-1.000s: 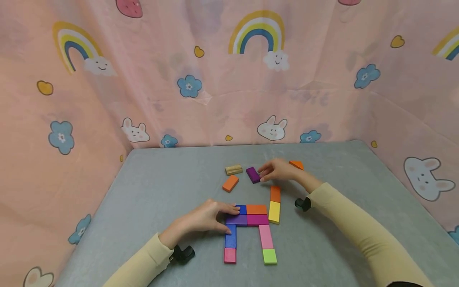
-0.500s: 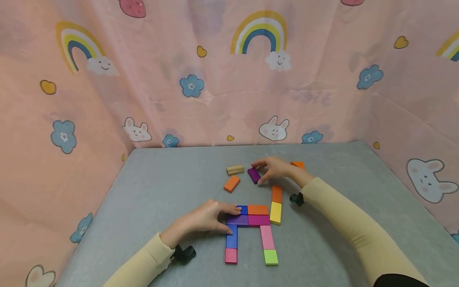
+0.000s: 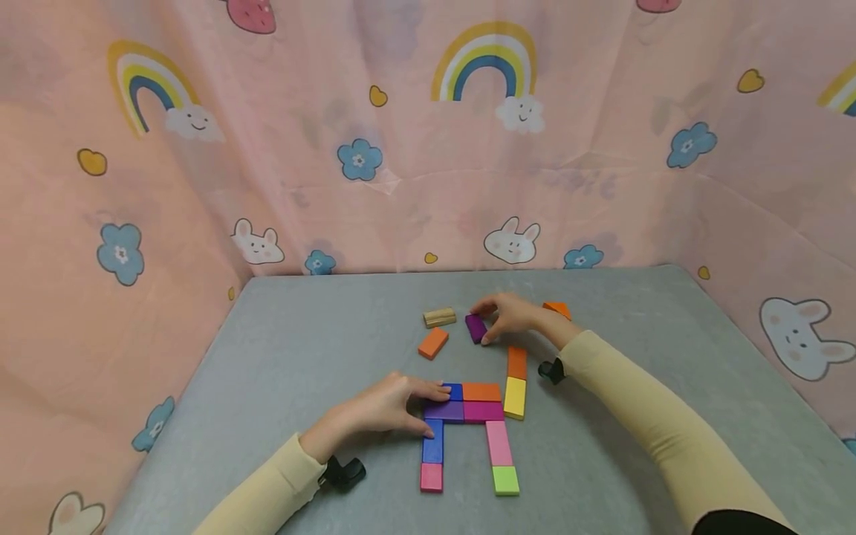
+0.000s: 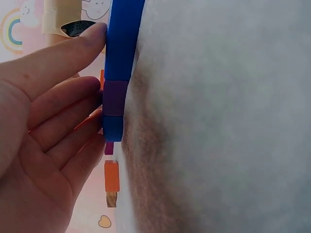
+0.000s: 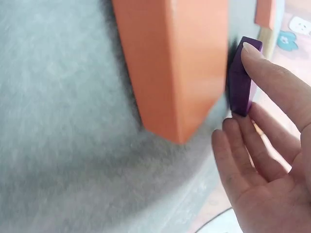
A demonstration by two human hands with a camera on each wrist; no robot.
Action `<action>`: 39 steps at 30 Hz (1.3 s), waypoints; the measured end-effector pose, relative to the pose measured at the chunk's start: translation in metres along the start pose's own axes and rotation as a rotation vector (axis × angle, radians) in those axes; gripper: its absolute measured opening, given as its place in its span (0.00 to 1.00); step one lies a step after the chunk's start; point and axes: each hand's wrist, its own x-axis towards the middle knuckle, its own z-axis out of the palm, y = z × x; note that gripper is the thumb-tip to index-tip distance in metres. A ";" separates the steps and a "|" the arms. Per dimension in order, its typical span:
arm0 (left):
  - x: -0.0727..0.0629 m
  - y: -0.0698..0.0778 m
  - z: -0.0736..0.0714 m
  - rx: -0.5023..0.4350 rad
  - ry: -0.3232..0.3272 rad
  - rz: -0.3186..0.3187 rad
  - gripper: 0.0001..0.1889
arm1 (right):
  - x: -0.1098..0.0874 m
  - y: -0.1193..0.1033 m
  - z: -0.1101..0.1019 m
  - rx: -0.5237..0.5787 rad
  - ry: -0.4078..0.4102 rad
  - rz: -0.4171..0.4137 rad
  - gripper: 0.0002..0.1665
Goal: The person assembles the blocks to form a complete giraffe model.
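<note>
My right hand (image 3: 513, 313) pinches a dark purple block (image 3: 475, 328) by its ends, thumb at one end and fingertips at the other, as the right wrist view shows the purple block (image 5: 241, 77). My left hand (image 3: 377, 409) rests against the left side of a flat figure of coloured blocks. Its thumb touches the upright blue block (image 3: 433, 446); its fingers, fairly straight, touch the violet block (image 3: 444, 412) and the small blue block (image 3: 456, 391). Beside these lie a magenta block (image 3: 483, 412) and an orange block (image 3: 481, 391). A pink block (image 3: 498, 443) forms the right leg.
A yellow block (image 3: 515, 397) and an orange one lie end to end right of the figure. Behind it are a loose orange block (image 3: 433, 343) and wood-coloured blocks (image 3: 439, 317). Another orange block (image 3: 557, 309) is partly hidden by the right forearm. A printed curtain (image 3: 414, 200) surrounds the table.
My right hand has moved left over the purple block and closed its thumb and fingers on the ends; the block has shifted very slightly. The left hand stays put.
</note>
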 end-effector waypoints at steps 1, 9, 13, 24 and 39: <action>0.001 0.001 0.000 -0.005 -0.003 -0.003 0.30 | -0.002 0.001 -0.002 0.022 0.007 0.005 0.36; 0.001 0.002 0.000 0.014 -0.006 -0.019 0.31 | -0.029 0.008 -0.013 0.095 0.086 0.002 0.35; 0.000 0.001 0.000 0.015 -0.001 -0.021 0.31 | -0.044 0.012 -0.014 0.058 0.112 0.031 0.36; -0.001 0.001 0.002 -0.006 -0.005 -0.014 0.31 | -0.071 0.023 -0.008 0.038 0.182 0.071 0.37; -0.001 0.003 0.001 -0.012 -0.002 -0.021 0.31 | -0.075 0.031 0.001 0.048 0.214 0.055 0.36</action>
